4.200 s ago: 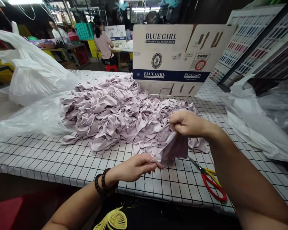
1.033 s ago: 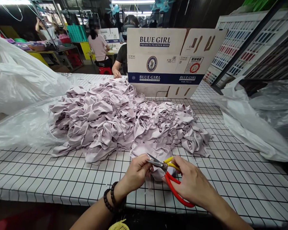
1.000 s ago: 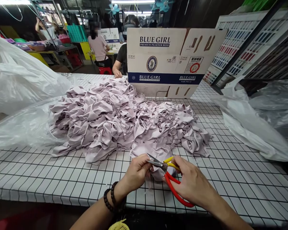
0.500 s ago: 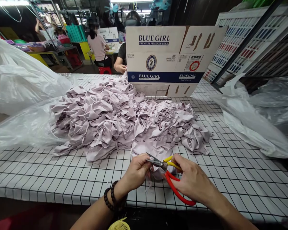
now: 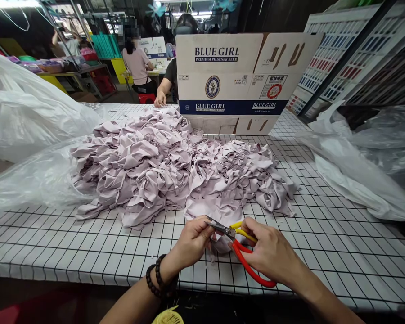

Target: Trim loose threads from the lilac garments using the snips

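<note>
Lighting is uneven: ceiling tubes register as blown-out white strips at top left and top centre, the room behind is dim, and the checked tabletop reads pale, with heavy shadow below its front edge. Whitish sheen marks the plastic bags, and soft grey shadows fill the folds of the mauve cloth. Focus is adequate at the scissors; the far background is soft, a pixelated patch covers one seated person's head, and wide-angle distortion stretches the right-hand rack.
</note>
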A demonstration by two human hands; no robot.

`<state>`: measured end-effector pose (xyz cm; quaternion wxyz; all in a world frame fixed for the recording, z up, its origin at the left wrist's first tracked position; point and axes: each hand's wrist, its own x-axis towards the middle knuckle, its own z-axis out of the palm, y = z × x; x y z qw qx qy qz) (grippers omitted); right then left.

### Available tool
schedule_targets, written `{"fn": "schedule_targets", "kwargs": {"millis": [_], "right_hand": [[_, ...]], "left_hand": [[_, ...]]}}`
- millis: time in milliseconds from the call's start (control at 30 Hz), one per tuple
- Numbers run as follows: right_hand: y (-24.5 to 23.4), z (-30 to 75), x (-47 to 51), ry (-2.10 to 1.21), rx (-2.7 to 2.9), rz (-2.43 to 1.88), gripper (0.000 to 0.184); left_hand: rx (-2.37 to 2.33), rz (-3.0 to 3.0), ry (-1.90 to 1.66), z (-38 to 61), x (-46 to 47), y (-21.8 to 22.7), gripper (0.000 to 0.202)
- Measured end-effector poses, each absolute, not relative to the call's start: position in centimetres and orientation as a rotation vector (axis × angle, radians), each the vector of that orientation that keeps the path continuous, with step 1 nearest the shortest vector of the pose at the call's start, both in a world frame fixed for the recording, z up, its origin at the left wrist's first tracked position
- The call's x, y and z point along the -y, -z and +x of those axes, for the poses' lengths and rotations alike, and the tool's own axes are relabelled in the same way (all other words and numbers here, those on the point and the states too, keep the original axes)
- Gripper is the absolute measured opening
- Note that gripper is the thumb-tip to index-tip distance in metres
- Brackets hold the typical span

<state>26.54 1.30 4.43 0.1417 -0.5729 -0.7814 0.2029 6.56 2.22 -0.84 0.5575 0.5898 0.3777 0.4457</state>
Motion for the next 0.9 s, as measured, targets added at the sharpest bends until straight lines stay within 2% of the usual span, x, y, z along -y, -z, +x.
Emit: {"fn": "schedule_targets", "kwargs": {"millis": [467,567,667,733,900], "right_hand": [[-3.8,26.6,-1.6,-0.386,2.297,-1.603,0.034],[-3.1,26.4,-1.4,-0.487,2.247,-1.6,0.037],[-2.2,27.3,-1.2,-0.76,2.095,-1.621,0.038],[-1.3,29.2,-1.4,-0.825,1.914,-1.74,0.036],[2.1,37.2,-2.1,-0.462,1.676,-2.364,0.033]], "left_hand": [[-0.885,1.354,-1.024,6.3,-2.1,0.8,0.038],[-0.882,1.302,-1.009,6.4,-2.1,0.8,0.04],[-0.867,1.241,-0.988,6.6,-2.0,1.0,0.041],[-0.873,1.226,-0.973,6.5,-1.7,1.2,0.042],[-0.929,1.614,-0.719,5.0,0.4,0.5,0.036]]}}
